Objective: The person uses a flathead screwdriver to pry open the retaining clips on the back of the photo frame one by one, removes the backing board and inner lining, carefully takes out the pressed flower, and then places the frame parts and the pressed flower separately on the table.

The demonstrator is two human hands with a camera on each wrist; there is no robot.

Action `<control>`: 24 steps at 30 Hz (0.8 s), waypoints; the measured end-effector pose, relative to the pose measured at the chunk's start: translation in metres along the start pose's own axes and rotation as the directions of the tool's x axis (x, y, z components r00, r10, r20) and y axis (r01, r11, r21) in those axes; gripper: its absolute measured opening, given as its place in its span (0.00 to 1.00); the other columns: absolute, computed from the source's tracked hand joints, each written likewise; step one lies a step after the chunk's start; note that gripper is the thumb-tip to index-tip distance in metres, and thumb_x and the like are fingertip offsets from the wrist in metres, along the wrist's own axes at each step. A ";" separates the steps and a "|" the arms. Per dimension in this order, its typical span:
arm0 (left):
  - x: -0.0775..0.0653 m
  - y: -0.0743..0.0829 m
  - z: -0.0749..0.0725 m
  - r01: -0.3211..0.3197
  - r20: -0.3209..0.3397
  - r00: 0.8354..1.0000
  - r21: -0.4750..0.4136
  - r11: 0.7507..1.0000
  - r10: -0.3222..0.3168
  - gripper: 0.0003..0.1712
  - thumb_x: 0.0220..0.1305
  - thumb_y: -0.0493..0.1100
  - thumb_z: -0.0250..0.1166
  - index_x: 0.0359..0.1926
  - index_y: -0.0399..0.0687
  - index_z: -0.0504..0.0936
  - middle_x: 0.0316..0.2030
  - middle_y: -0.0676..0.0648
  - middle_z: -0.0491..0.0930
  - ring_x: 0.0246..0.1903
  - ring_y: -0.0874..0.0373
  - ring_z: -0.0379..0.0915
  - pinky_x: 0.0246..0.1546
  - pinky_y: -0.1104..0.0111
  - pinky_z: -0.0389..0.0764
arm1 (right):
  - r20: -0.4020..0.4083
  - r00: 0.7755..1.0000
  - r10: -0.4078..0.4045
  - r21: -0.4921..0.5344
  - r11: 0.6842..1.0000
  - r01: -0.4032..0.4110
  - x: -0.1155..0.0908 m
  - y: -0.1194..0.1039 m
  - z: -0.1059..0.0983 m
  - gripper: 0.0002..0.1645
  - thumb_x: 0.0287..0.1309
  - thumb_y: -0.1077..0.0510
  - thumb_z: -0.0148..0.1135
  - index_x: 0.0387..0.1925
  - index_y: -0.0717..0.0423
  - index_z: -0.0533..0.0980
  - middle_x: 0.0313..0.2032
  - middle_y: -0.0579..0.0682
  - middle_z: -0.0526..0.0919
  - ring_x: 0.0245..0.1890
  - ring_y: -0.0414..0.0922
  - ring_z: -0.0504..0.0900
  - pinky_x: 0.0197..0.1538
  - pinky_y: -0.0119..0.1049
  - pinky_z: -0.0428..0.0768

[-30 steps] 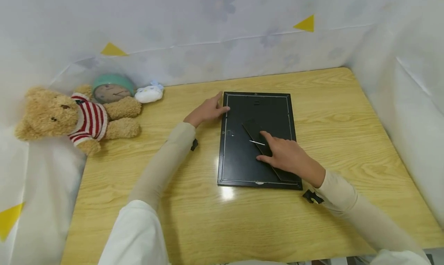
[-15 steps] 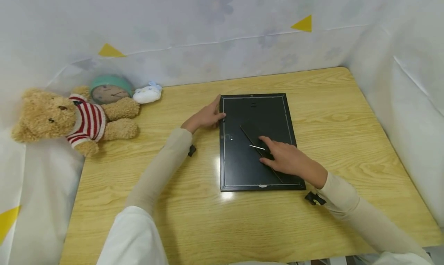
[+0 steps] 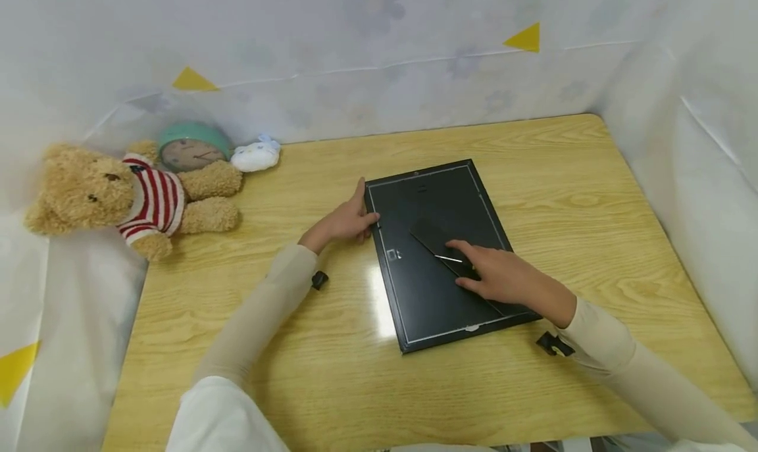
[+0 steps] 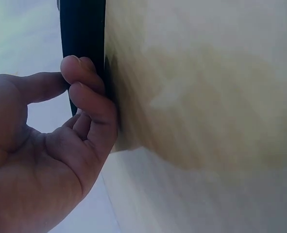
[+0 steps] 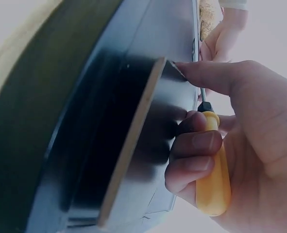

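Observation:
A black picture frame (image 3: 414,294) lies back side up on the table, turned at a slant. Its stand leg (image 3: 428,231) runs diagonally across the back. In the head view my left hand (image 3: 343,220) grips the frame's left edge, thumb on top; the left wrist view shows fingers curled against the frame's side (image 4: 82,34). My right hand (image 3: 503,274) is over the stand leg, its thumb and fingers touching the leg. In the right wrist view, that hand's curled fingers hold a screwdriver with a yellow handle (image 5: 213,187); in the head view only its thin metal shaft (image 3: 448,258) shows.
A teddy bear (image 3: 156,199) in a striped shirt lies at the table's left. Behind its legs stands a green round clock (image 3: 192,152), beside a small white plush (image 3: 256,156). The wood-grain table (image 3: 592,241) is bordered by pale fabric walls (image 3: 367,57).
The frame has turned counterclockwise, its top swinging left and its bottom moving right and nearer. My left hand has moved nearer along with its edge; my right hand has shifted slightly right and nearer.

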State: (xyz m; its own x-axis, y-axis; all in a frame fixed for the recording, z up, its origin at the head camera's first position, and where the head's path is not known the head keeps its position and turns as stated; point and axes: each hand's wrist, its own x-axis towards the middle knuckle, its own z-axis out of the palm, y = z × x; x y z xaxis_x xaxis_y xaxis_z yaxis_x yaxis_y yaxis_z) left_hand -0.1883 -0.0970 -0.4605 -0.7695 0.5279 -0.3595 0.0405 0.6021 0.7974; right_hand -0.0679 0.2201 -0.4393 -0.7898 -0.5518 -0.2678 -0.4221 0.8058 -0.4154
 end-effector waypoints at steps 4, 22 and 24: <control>-0.012 -0.004 0.007 -0.009 -0.009 1.000 -0.013 1.000 0.009 0.53 0.77 0.46 0.54 0.77 0.45 0.20 0.22 0.44 0.81 0.17 0.52 0.76 0.24 0.66 0.73 | 0.023 1.000 -0.004 0.022 1.000 0.004 -0.006 -0.004 0.002 0.42 0.64 0.51 0.68 0.72 0.58 0.59 0.29 0.45 0.79 0.21 0.36 0.73 0.27 0.35 0.73; -0.042 -0.010 0.016 -0.041 0.028 0.999 -0.019 0.999 0.041 0.51 0.76 0.46 0.56 0.79 0.48 0.25 0.23 0.43 0.81 0.20 0.51 0.78 0.27 0.65 0.75 | 0.082 0.995 -0.066 0.182 0.982 0.050 -0.027 -0.027 0.010 0.37 0.70 0.52 0.61 0.72 0.61 0.58 0.20 0.40 0.72 0.17 0.32 0.70 0.28 0.32 0.72; -0.041 -0.010 0.016 -0.050 0.022 0.998 -0.011 0.999 0.051 0.51 0.76 0.47 0.56 0.79 0.47 0.26 0.24 0.44 0.81 0.21 0.51 0.78 0.27 0.64 0.75 | 0.087 0.993 -0.079 0.186 0.981 0.062 -0.022 -0.026 -0.003 0.33 0.72 0.50 0.58 0.69 0.63 0.62 0.19 0.40 0.72 0.18 0.33 0.71 0.30 0.34 0.74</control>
State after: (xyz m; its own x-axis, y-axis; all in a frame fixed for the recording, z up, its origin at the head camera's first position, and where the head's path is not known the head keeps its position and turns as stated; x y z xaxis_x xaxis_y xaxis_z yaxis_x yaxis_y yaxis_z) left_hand -0.1471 -0.1149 -0.4613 -0.7521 0.5708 -0.3294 0.0720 0.5680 0.8199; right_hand -0.0410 0.2121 -0.4204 -0.7124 -0.6302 -0.3087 -0.3797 0.7161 -0.5857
